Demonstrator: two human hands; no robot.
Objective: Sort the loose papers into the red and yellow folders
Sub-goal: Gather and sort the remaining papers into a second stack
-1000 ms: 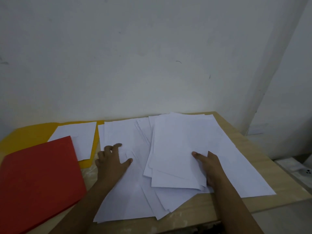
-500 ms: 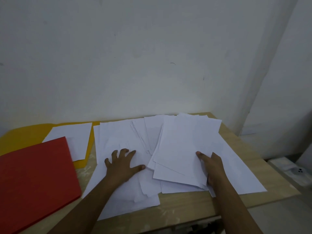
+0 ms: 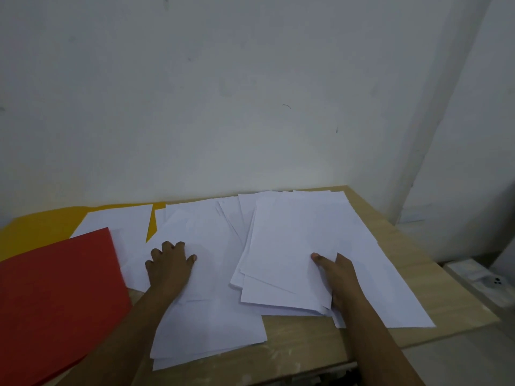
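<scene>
Loose white papers (image 3: 206, 274) lie spread across the wooden bench (image 3: 306, 346). The left hand (image 3: 167, 267) presses flat on one pile; the right hand (image 3: 338, 280) pinches a fanned stack (image 3: 284, 246). The red folder (image 3: 53, 302) overlaps the yellow folder (image 3: 36, 227) at left.

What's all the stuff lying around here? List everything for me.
Red folder: one, red, closed, table's near left.
Yellow folder: one, yellow, far left, partly under the red folder.
Sheet on yellow folder: one, white.
Loose papers: many, white, overlapping across the table's middle and right.
Table: one, light wood, against the wall.
Wall: white, scuffed, behind.
Object with dark dots: white, lower right; too unclear to name.
Left hand: flat on the left papers.
Right hand: thumb on top of the right stack, fingers hidden beneath.
</scene>
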